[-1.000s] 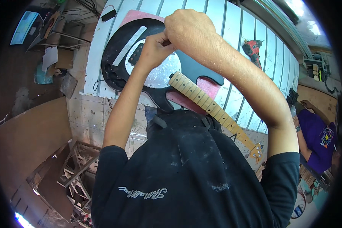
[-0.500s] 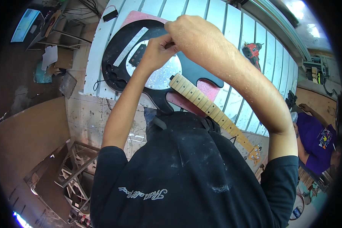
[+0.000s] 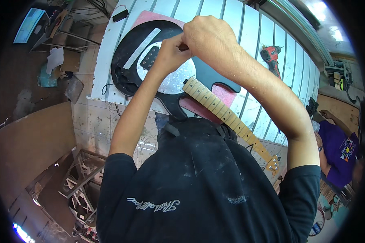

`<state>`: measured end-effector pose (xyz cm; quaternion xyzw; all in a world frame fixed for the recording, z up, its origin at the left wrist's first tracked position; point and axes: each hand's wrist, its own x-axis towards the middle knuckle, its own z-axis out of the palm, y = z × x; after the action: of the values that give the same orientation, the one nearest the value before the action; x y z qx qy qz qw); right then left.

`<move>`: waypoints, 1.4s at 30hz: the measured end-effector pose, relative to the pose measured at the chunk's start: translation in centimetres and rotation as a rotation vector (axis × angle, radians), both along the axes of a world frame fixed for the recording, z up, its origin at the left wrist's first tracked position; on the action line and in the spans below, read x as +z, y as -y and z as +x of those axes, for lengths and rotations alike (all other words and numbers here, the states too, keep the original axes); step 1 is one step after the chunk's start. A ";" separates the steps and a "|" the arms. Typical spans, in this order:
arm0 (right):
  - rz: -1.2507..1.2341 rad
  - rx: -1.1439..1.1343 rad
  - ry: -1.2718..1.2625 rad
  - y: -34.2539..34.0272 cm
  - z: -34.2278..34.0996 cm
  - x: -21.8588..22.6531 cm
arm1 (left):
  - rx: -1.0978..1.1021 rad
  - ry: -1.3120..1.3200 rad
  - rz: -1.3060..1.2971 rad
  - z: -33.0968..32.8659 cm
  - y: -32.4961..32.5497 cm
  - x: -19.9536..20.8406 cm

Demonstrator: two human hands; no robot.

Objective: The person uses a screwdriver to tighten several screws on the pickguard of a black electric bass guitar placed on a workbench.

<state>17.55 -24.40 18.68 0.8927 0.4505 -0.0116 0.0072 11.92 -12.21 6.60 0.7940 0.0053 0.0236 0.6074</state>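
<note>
A black electric guitar body lies on a pink pad on the bench. Set in it is a round, pearly white plate carrying a dark pickup. Over this plate my left hand and my right hand meet, fingers pinched together. Whatever is between the fingertips is hidden by the hands. A maple guitar neck with dark dots slants down to the right, one end at the plate and its headstock past the bench edge. A pale straight strip lies along the body's upper left.
The white slatted bench bears a red and black power drill to the right and a small black box at the far left. The pink pad shows round the body. At the far right is a person in a purple shirt.
The whole view has shifted slightly, so the bench and guitar sit a little further right. My hands stay together over the plate, with little change in their pose.
</note>
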 end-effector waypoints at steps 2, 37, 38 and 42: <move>-0.048 -0.036 0.017 -0.2 0.4 0.0 | 0.026 0.030 0.019 0.2 0.0 -0.1; 0.016 -0.015 -0.118 0.4 -0.5 -0.2 | -0.011 -0.120 0.071 -0.7 0.4 -0.1; 0.017 -0.016 -0.118 0.4 -0.7 -0.5 | 0.016 -0.044 -0.016 -0.8 0.4 -0.4; 0.096 0.047 -0.043 0.7 -0.9 -0.5 | -0.004 -0.039 -0.053 -1.0 0.2 -0.1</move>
<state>16.61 -25.12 18.18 0.8807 0.4715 -0.0087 -0.0450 10.94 -12.40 6.47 0.7779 0.0165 0.0067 0.6282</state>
